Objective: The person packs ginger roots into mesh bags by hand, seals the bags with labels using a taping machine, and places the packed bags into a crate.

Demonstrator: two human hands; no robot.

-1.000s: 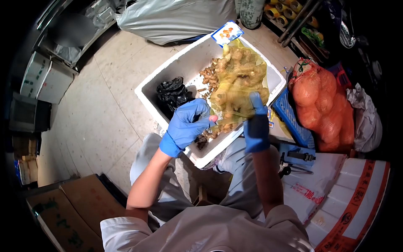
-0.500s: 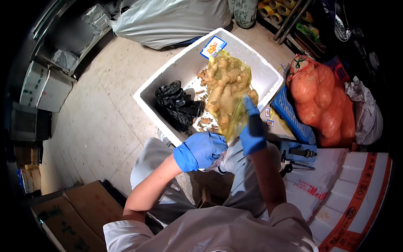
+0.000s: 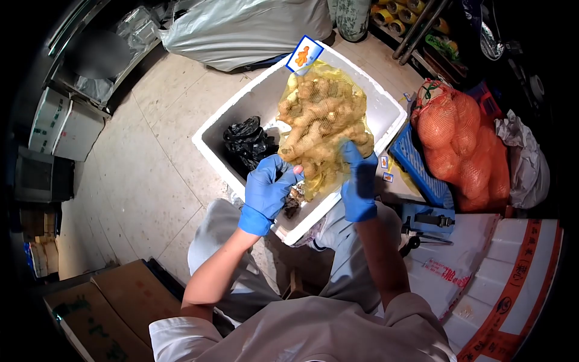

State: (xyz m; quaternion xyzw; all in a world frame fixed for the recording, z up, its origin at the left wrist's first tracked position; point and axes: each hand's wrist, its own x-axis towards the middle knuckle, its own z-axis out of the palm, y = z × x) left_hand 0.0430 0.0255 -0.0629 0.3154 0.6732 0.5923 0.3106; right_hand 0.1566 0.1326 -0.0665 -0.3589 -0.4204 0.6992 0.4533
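Note:
A yellow mesh bag of ginger (image 3: pixel 325 120), with a blue-edged picture label (image 3: pixel 304 54) at its far end, is raised at the white foam box (image 3: pixel 220 175). My left hand (image 3: pixel 265 190), in a blue glove, has its fingers closed at the bag's lower left edge; a bare fingertip shows through the glove. My right hand (image 3: pixel 360 184), also gloved in blue, grips the lower right side of the bag. Inside the box, left of the bag, lies a crumpled black plastic bag (image 3: pixel 244 142). Loose brown bits (image 3: pixel 292 204) show near my left hand.
Right of the box stand a blue crate (image 3: pixel 416 163) and an orange net sack (image 3: pixel 464 145) of round produce. White foam boxes with red tape (image 3: pixel 512 289) are at the lower right. Cardboard (image 3: pixel 114 308) lies lower left, and a large grey sack (image 3: pixel 247 30) lies behind.
The mesh bag has come up toward me and spread out flatter. My left hand has shifted from the bag's near end to its left edge, up and to the left.

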